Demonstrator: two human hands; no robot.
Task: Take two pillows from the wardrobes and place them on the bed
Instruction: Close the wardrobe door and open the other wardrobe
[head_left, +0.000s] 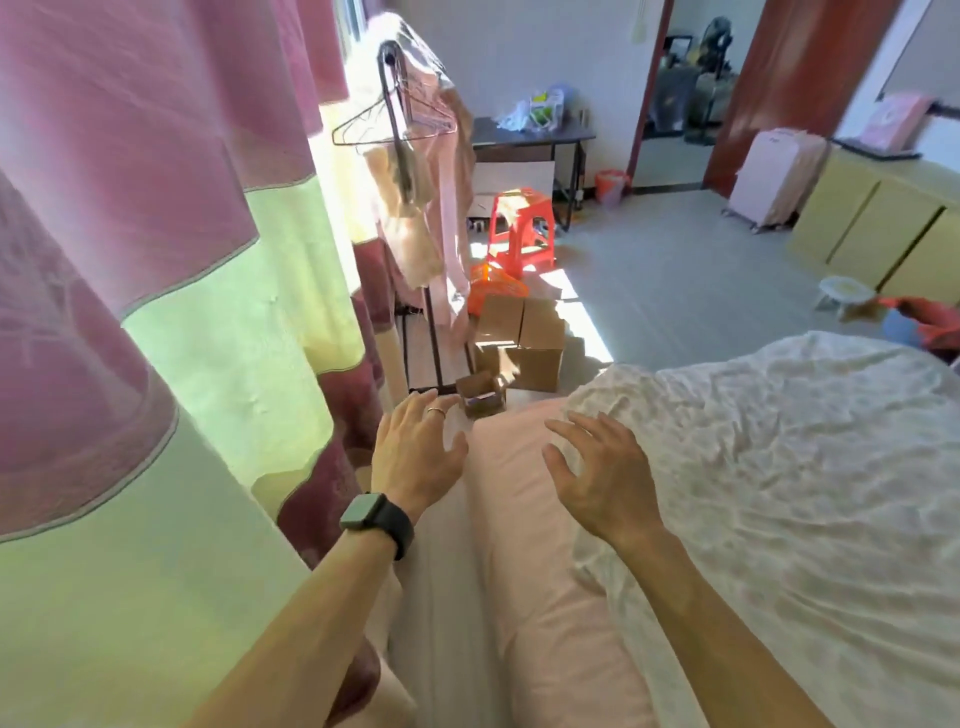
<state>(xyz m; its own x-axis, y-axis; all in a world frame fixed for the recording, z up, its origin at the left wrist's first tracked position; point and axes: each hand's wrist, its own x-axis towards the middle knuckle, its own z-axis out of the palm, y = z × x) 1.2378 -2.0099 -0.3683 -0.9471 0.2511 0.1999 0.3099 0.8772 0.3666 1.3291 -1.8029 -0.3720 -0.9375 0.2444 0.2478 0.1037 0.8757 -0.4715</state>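
The bed (524, 597) runs along the lower right, with a pink sheet on its near edge and a crumpled white patterned quilt (779, 467) over the rest. My left hand (415, 452), with a ring and a dark watch on the wrist, hovers over the bed's left edge with its fingers spread. My right hand (597, 473) hovers above the pink sheet beside the quilt, fingers spread too. Neither hand holds anything. No pillow shows in this view. Low yellow cabinets (878, 228) line the far right wall.
Pink and green curtains (156, 260) hang close on the left. A clothes rack (410, 182) with garments, cardboard boxes (524, 348), an orange stool (519, 228) and an orange basket (493, 291) crowd the bed's far left corner. A dark desk (530, 140), a pink suitcase (774, 176) and an open doorway (680, 98) lie beyond.
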